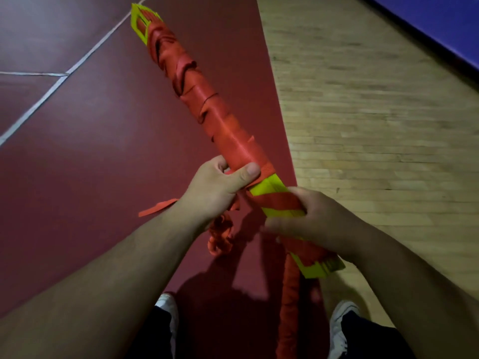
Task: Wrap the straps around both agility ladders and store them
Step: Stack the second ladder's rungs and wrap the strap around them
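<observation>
- Your white shoes, left shoe and right shoe, stand apart at the bottom edge, with dark trouser legs above them.
- A thick length of orange strap hangs between your feet, dropping from under the bundle's near end.
- Your right hand has its forearm coming in from the lower right and its fingers curled round the near yellow-green end of the agility ladder. The hand is blurred, so the finger detail is unclear.
- Your left hand reaches in from the lower left and grips the bundle further up, thumb pressed flat across the orange wrap, fingers round the back.
- A loose strap tail sticks out beside your left wrist, and a tangled strap clump dangles below it.
- The ladder is folded into one long stack, held off the floor and tilted away up-left. Orange wrap covers most of it, and the far yellow-green end is bare.
- Below is the maroon floor with white lines, then the wood floor on the right and a blue surface in the far corner.
</observation>
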